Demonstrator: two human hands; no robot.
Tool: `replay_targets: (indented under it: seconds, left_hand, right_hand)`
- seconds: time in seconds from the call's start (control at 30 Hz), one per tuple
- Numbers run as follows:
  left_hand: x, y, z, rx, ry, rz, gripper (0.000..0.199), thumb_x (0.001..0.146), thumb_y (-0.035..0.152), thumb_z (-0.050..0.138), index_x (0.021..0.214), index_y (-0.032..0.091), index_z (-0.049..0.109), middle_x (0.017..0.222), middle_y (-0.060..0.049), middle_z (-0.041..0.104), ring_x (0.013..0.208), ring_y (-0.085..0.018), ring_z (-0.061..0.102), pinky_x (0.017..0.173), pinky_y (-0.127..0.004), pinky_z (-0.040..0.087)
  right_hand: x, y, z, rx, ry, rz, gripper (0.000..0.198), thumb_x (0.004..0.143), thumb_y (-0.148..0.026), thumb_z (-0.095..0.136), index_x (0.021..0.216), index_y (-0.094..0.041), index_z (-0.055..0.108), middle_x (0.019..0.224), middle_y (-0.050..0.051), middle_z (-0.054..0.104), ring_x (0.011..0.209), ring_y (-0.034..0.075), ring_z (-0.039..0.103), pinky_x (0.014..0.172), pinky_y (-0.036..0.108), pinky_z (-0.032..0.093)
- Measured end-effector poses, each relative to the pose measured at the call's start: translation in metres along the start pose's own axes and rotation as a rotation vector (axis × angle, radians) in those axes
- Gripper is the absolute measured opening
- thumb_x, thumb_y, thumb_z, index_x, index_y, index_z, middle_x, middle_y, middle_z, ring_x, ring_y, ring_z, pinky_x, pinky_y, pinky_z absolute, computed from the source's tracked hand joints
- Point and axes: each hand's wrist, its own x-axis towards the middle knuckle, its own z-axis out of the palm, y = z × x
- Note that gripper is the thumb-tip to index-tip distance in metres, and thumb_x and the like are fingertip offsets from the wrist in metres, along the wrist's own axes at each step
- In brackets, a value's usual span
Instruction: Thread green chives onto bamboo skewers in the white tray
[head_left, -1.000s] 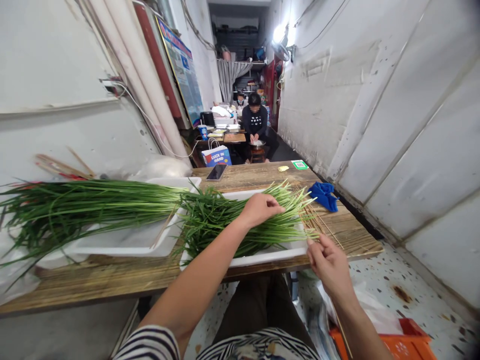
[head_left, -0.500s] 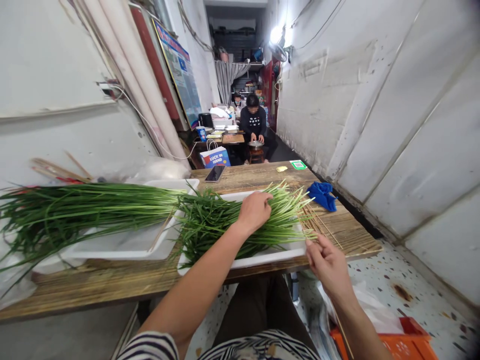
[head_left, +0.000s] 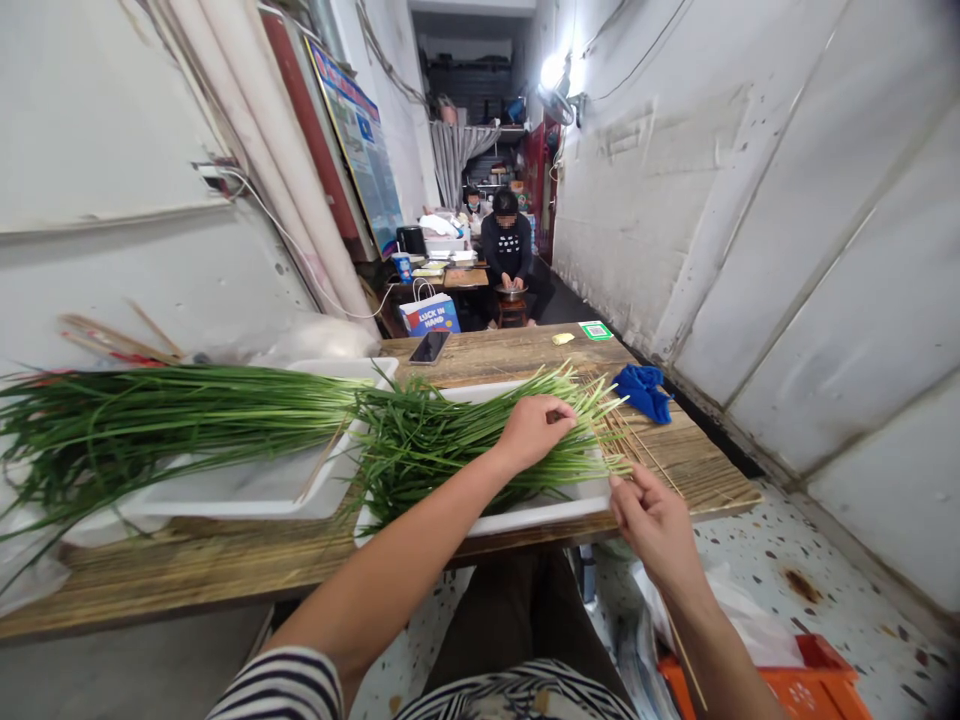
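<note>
Long green chives (head_left: 442,440) with pale stem ends pointing right lie heaped in a white tray (head_left: 525,522) in front of me. My left hand (head_left: 534,432) rests over the pale stems, thumb and forefinger closed in a pinch on the chives; the fingertips are partly hidden. At the tray's right front corner, my right hand (head_left: 654,525) is closed around a thin bamboo skewer (head_left: 688,660), whose length shows below the wrist. Its fingertips are beside several stem ends, and the skewer's tip is hidden there.
More chives (head_left: 187,415) lie across a second white tray (head_left: 247,508) on the left. Loose skewers (head_left: 645,448) and a blue cloth (head_left: 643,392) are on the wooden table (head_left: 495,350), with a phone (head_left: 430,347) farther back. An orange crate (head_left: 810,685) stands low right. Another person (head_left: 510,245) sits beyond.
My left hand has moved right along the chives toward the stem ends, its thumb and forefinger now pinched together. The right hand has barely moved. The seated person's hands have shifted in the bowl.
</note>
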Motion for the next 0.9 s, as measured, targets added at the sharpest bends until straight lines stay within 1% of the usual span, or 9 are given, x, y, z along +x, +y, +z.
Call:
replay_targets:
  seconds: [0.17, 0.3, 0.4, 0.47, 0.5, 0.57, 0.63, 0.77, 0.9]
  left_hand:
    - [0.003, -0.001, -0.001, -0.115, 0.017, -0.041, 0.012, 0.074, 0.017, 0.059, 0.082, 0.012, 0.067, 0.074, -0.002, 0.067, 0.065, -0.011, 0.056, 0.065, -0.022, 0.044]
    - [0.004, -0.001, -0.003, -0.185, -0.005, -0.094, 0.018, 0.074, 0.016, 0.059, 0.089, 0.012, 0.069, 0.085, -0.005, 0.072, 0.077, -0.014, 0.063, 0.076, -0.024, 0.047]
    - [0.003, 0.000, -0.005, -0.191, -0.038, -0.117, 0.016, 0.076, 0.017, 0.057, 0.080, 0.013, 0.072, 0.092, -0.005, 0.073, 0.086, -0.015, 0.065, 0.083, -0.025, 0.047]
    - [0.003, 0.002, -0.006, -0.201, -0.058, -0.112, 0.018, 0.078, 0.018, 0.055, 0.074, 0.013, 0.071, 0.089, -0.004, 0.073, 0.086, -0.016, 0.065, 0.084, -0.025, 0.047]
    - [0.003, 0.002, -0.006, -0.208, -0.062, -0.107, 0.020, 0.079, 0.019, 0.054, 0.074, 0.013, 0.072, 0.086, -0.004, 0.073, 0.085, -0.016, 0.065, 0.083, -0.025, 0.047]
    - [0.003, 0.003, -0.006, -0.228, -0.061, -0.107, 0.020, 0.079, 0.020, 0.054, 0.079, 0.012, 0.072, 0.082, -0.004, 0.073, 0.083, -0.016, 0.066, 0.082, -0.025, 0.048]
    - [0.003, 0.003, -0.006, -0.249, -0.059, -0.116, 0.021, 0.078, 0.018, 0.055, 0.087, 0.012, 0.073, 0.085, -0.004, 0.074, 0.083, -0.016, 0.066, 0.082, -0.026, 0.048]
    - [0.003, 0.003, -0.006, -0.261, -0.079, -0.109, 0.027, 0.078, 0.014, 0.054, 0.098, 0.014, 0.071, 0.091, -0.004, 0.074, 0.088, -0.016, 0.066, 0.087, -0.027, 0.048]
    - [0.002, 0.003, -0.005, -0.259, -0.087, -0.098, 0.028, 0.079, 0.013, 0.053, 0.101, 0.015, 0.071, 0.095, -0.004, 0.073, 0.091, -0.016, 0.066, 0.091, -0.029, 0.047]
  right_hand:
    - [0.001, -0.003, 0.000, -0.018, -0.001, 0.003, 0.037, 0.084, -0.044, 0.058, 0.105, -0.013, 0.057, 0.047, -0.009, 0.038, 0.039, 0.007, 0.028, 0.038, 0.020, 0.018]
    - [0.001, -0.006, 0.001, -0.022, 0.005, -0.002, 0.039, 0.083, -0.045, 0.058, 0.106, -0.013, 0.058, 0.046, -0.009, 0.038, 0.038, 0.007, 0.029, 0.037, 0.020, 0.019]
    - [0.002, -0.008, 0.002, -0.035, -0.004, 0.005, 0.041, 0.083, -0.045, 0.058, 0.108, -0.013, 0.058, 0.046, -0.009, 0.038, 0.037, 0.007, 0.027, 0.036, 0.020, 0.018]
    - [0.003, -0.009, 0.003, -0.038, -0.008, 0.003, 0.041, 0.083, -0.045, 0.057, 0.108, -0.012, 0.057, 0.046, -0.009, 0.037, 0.038, 0.007, 0.027, 0.036, 0.020, 0.018]
    - [0.003, -0.010, 0.003, -0.037, -0.009, 0.000, 0.041, 0.083, -0.044, 0.058, 0.109, -0.012, 0.057, 0.046, -0.009, 0.037, 0.038, 0.007, 0.027, 0.036, 0.020, 0.018]
    - [0.004, -0.011, 0.003, -0.040, -0.012, 0.006, 0.041, 0.083, -0.044, 0.058, 0.109, -0.012, 0.057, 0.046, -0.010, 0.036, 0.038, 0.007, 0.027, 0.036, 0.020, 0.019]
    - [0.004, -0.012, 0.003, -0.046, -0.006, 0.011, 0.041, 0.082, -0.045, 0.058, 0.107, -0.012, 0.058, 0.046, -0.010, 0.036, 0.037, 0.007, 0.027, 0.036, 0.020, 0.018]
    - [0.004, -0.014, 0.004, -0.050, 0.005, 0.002, 0.040, 0.079, -0.046, 0.060, 0.103, -0.013, 0.060, 0.045, -0.010, 0.035, 0.037, 0.007, 0.028, 0.037, 0.020, 0.018]
    - [0.004, -0.015, 0.004, -0.058, -0.007, 0.006, 0.039, 0.080, -0.046, 0.059, 0.103, -0.013, 0.059, 0.045, -0.010, 0.036, 0.037, 0.007, 0.028, 0.037, 0.021, 0.019]
